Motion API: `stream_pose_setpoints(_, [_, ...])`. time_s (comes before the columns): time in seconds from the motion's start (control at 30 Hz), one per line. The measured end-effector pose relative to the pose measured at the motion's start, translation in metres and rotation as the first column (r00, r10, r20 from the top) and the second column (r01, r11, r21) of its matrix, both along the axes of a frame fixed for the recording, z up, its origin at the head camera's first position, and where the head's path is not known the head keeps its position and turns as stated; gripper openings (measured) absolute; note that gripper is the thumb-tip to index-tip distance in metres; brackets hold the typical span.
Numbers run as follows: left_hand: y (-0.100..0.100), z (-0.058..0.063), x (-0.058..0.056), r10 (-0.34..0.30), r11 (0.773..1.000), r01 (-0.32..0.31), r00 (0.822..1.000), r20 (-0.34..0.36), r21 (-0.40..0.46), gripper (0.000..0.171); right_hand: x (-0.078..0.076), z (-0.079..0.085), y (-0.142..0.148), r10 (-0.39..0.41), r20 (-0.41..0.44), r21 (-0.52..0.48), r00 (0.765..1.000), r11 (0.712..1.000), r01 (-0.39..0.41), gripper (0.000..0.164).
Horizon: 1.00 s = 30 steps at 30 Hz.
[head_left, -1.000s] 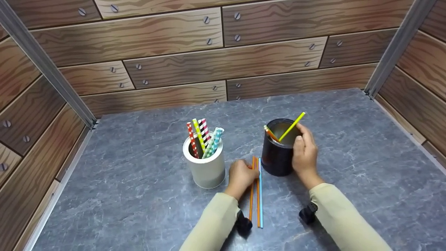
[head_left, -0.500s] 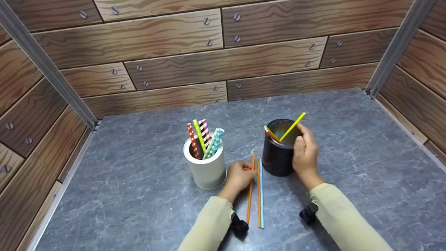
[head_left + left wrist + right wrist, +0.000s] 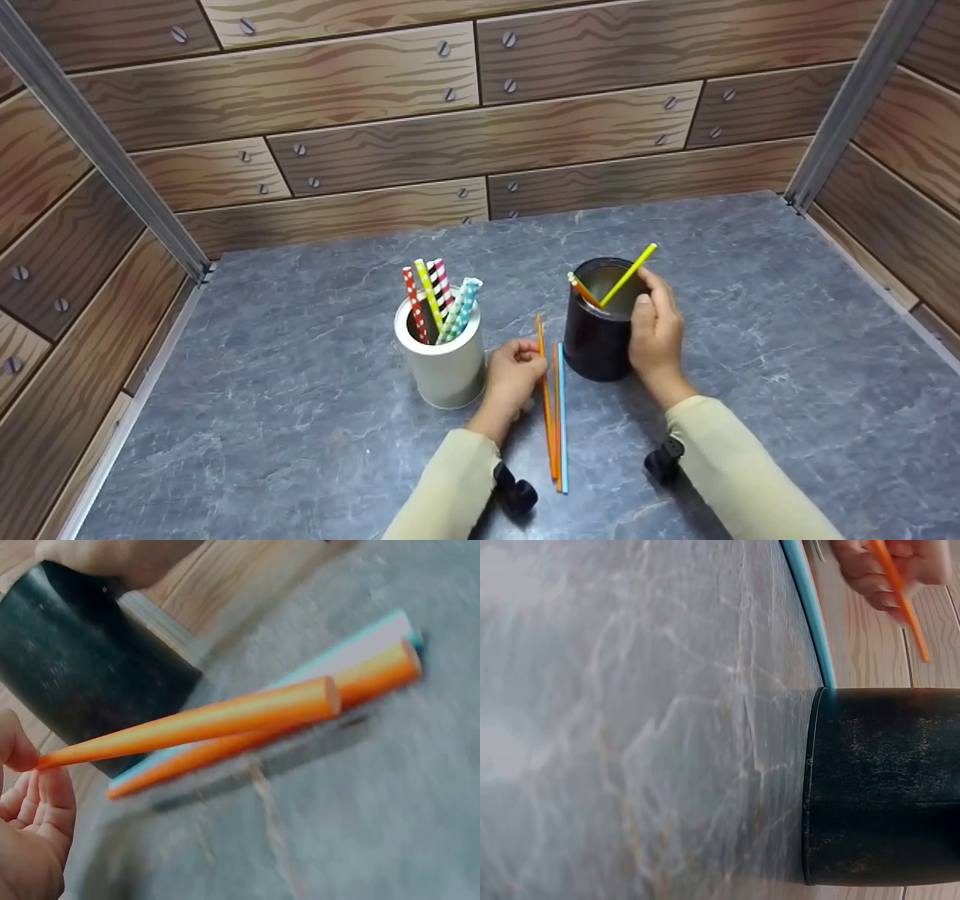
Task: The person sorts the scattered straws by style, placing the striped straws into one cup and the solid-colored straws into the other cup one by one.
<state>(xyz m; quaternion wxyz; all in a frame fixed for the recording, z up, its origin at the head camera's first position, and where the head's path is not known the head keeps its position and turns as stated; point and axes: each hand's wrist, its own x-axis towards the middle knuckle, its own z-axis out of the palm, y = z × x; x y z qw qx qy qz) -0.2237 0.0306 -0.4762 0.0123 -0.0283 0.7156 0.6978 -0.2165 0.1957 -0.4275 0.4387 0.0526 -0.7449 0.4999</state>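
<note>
An orange straw (image 3: 547, 409) is pinched near its far end between the thumb and fingers of my left hand (image 3: 514, 379). In the left wrist view this straw (image 3: 202, 720) slants over two others. Those are a second orange straw (image 3: 375, 679) and a light blue straw (image 3: 563, 420), lying side by side on the table. My right hand (image 3: 658, 330) holds the side of a black cylindrical cup (image 3: 596, 341), thumb in front and fingers behind the rim. Inside the cup lean a yellow straw (image 3: 630, 274) and an orange one (image 3: 583, 289), with another pale tip beside it.
Left of my left hand stands a white cup (image 3: 448, 375) with several patterned paper straws (image 3: 427, 289), striped and dotted. The grey marbled table (image 3: 300, 375) is bordered by wood-print walls (image 3: 337, 90) at the back and sides.
My left hand has drawn one orange straw away from the others and raised its far end. The right hand and the black cup have stayed in place.
</note>
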Motion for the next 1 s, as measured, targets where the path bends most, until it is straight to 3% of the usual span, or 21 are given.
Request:
stream_pose_setpoints(0.17, [0.003,0.013,0.000,0.032,0.998,-0.029,0.997,-0.070,0.053,0.021,-0.013,-0.017,0.010,-0.009,0.007,-0.012,1.000,1.000,0.009,0.036])
stream_pose_setpoints(0.47, [0.004,0.043,-0.001,0.088,0.979,-0.057,0.985,-0.150,0.197,0.020,-0.014,-0.019,0.011,0.005,-0.009,0.004,1.000,1.000,-0.005,0.037])
stream_pose_setpoints(0.63, [0.004,0.062,-0.004,0.139,0.967,-0.080,0.962,-0.236,0.242,0.018,-0.014,-0.019,0.011,0.005,0.001,-0.003,1.000,1.000,-0.005,0.036])
stream_pose_setpoints(0.83, [0.003,0.083,-0.003,0.123,0.972,-0.054,0.945,-0.304,0.227,0.017,-0.012,-0.017,0.009,-0.001,0.006,-0.015,1.000,1.000,0.001,0.036])
stream_pose_setpoints(1.0, [0.001,0.099,-0.002,0.157,0.970,-0.070,0.912,-0.380,0.231,0.016,-0.013,-0.016,0.009,-0.001,-0.003,-0.020,1.000,1.000,0.001,0.035])
